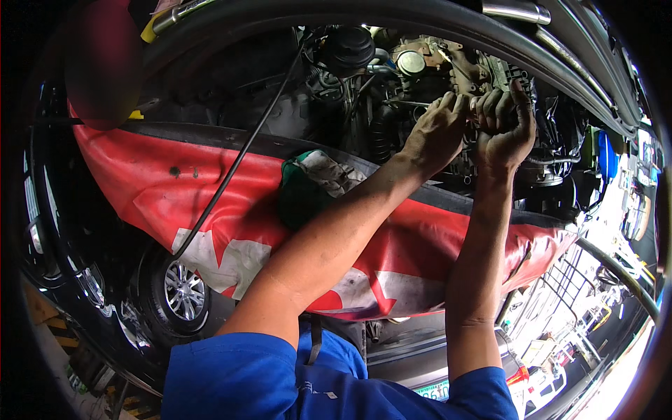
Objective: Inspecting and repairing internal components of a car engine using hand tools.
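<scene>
Both my arms reach over the fender into the engine bay. My left hand (435, 133) is closed, with its fingers curled down among the engine parts; what it grips is hidden. A thin metal rod (409, 104) shows just left of its knuckles, and I cannot tell whether it is in the hand. Close beside it on the right, my right hand (505, 129) is raised with curled fingers, the thumb side hard to make out. Something small seems to lie between the two hands, too small to name. The engine (458, 66) lies just beyond them, with a round pale cap (411, 63) on it.
A red and white fender cover (231, 168) drapes over the car's side, with a green and grey cloth (325, 175) on it. A black prop rod (245, 147) slants across at left. The raised hood's edge (420, 17) hangs above. Below is a wheel (183, 290).
</scene>
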